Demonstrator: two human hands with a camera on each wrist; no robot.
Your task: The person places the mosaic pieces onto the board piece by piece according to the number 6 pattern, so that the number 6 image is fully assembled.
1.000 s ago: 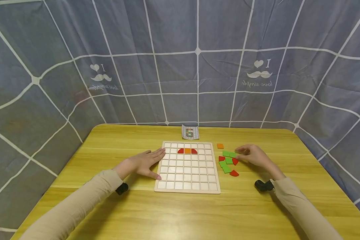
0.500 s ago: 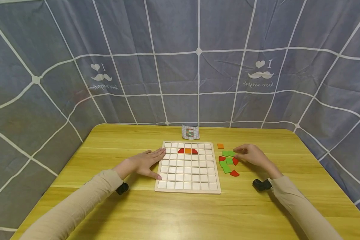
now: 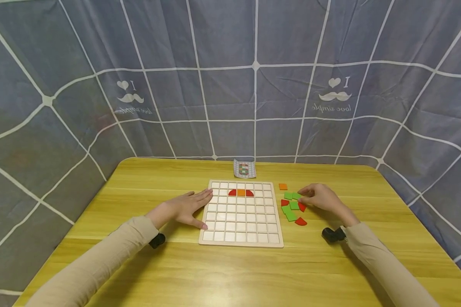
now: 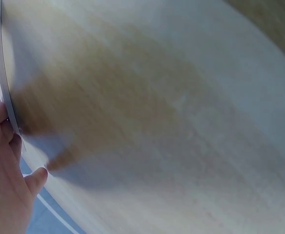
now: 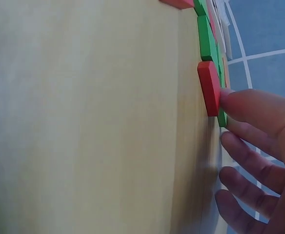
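In the head view my left hand (image 3: 186,209) lies with fingers spread along the left edge of a pale wooden grid board (image 3: 240,243), fingertips and thumb on its rim. One row of the board holds two red quarter-round tiles (image 3: 232,193) with an orange square tile (image 3: 241,192) between them. Right of the board my right hand (image 3: 322,199) pinches the near-right green square tile (image 3: 296,195) between thumb and forefinger. A red quarter-round tile (image 5: 210,87) lies by the thumb in the right wrist view. The other fingers are loosely bent.
More green tiles (image 3: 290,214) and red tiles (image 3: 301,221) lie loose beside the board, with one orange tile (image 3: 283,186) behind them. A small pattern card (image 3: 244,169) stands at the table's back. A grey gridded curtain (image 3: 230,94) borders the wooden table (image 3: 238,277).
The right hand has shifted slightly left, and the green tile at its fingertips has slid closer to its green neighbour. The left hand stays on the board's edge.
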